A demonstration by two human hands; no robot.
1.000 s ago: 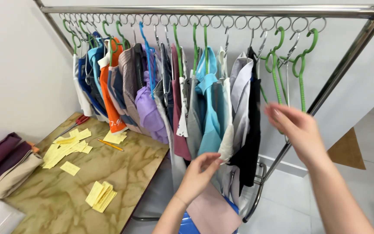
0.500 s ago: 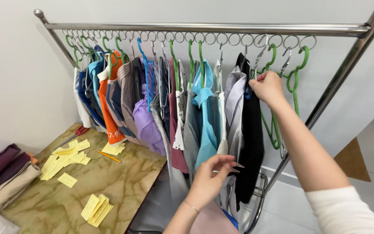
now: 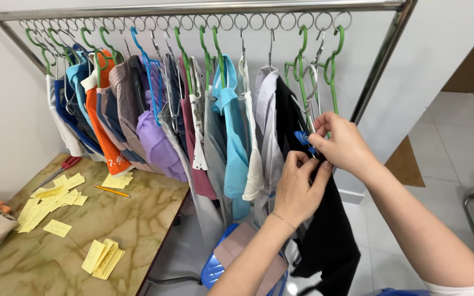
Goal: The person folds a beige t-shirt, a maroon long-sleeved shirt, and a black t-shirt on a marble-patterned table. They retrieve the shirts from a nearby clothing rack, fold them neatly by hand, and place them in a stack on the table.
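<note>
While both hands meet at the black garment [image 3: 325, 230] hanging near the right end of the clothes rail [image 3: 193, 8], the right hand [image 3: 342, 143] pinches a small blue clip [image 3: 303, 138] at its shoulder and the left hand [image 3: 297, 189] grips the black cloth just below. Yellow paper slips [image 3: 50, 200] lie on the marbled table [image 3: 138, 214].

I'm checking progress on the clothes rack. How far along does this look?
Done: many garments already hang along the rail. In hand: both hands work at the black garment; the right hand pinches a small blue clip at its top, and the left hand holds the fabric just below. Left: empty green hangers hang at the rail's end, and yellow slips lie on the table.
</note>
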